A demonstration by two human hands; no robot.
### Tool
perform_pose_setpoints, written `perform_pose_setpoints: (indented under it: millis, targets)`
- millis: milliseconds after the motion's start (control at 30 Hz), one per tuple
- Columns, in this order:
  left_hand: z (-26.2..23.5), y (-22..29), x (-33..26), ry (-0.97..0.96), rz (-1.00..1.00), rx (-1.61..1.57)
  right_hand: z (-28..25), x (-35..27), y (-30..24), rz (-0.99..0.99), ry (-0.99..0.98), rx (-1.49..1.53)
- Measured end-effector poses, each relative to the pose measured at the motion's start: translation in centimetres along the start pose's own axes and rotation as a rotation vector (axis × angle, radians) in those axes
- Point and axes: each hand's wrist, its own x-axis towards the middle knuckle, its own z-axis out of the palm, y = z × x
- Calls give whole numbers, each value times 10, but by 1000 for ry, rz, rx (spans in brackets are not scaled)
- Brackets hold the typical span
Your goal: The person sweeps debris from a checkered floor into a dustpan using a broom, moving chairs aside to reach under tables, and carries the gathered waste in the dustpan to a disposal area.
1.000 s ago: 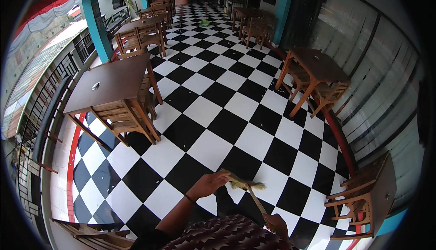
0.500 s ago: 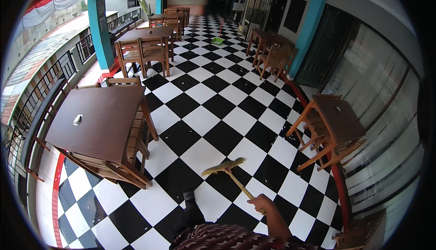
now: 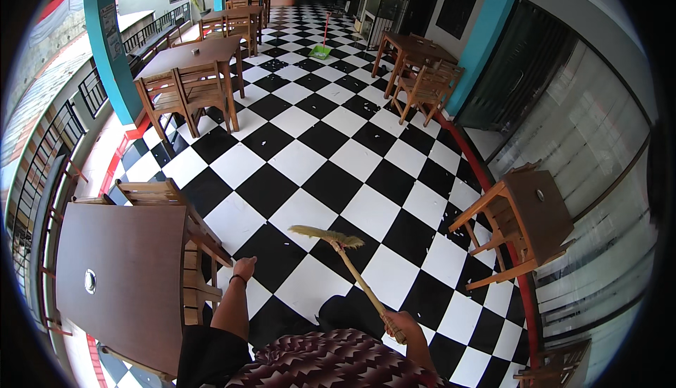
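My right hand point(image 3: 400, 322) grips the lower end of a broom's wooden handle. The broom point(image 3: 336, 249) slants up and left from that hand, and its straw head lies low over the black-and-white checkered floor point(image 3: 310, 155) in front of me. My left hand point(image 3: 243, 268) hangs free beside a wooden chair, fingers curled loosely with nothing in them. Small white scraps of litter dot the tiles ahead.
A brown wooden table point(image 3: 120, 279) with a chair point(image 3: 184, 229) stands close on my left. Another table point(image 3: 539, 208) is on the right by a red floor edge. More tables and chairs point(image 3: 186, 71) line both sides. A green dustpan point(image 3: 320, 50) stands far ahead. A teal pillar point(image 3: 109, 43) rises at left.
The view has swung along the hall. The broom passed from my left hand to my right hand, and its head moved forward over the tiles. My left arm dropped to my side.
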Motion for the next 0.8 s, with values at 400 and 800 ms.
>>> perform_pose_setpoints:
  millis: [400,800]
  targets:
    - [50,139,224,-131,-765,-666,-75,283,-248,266,83,186]
    - [-4,105,293,-60,-1730,-693,-99,491,-664,24,-3,234]
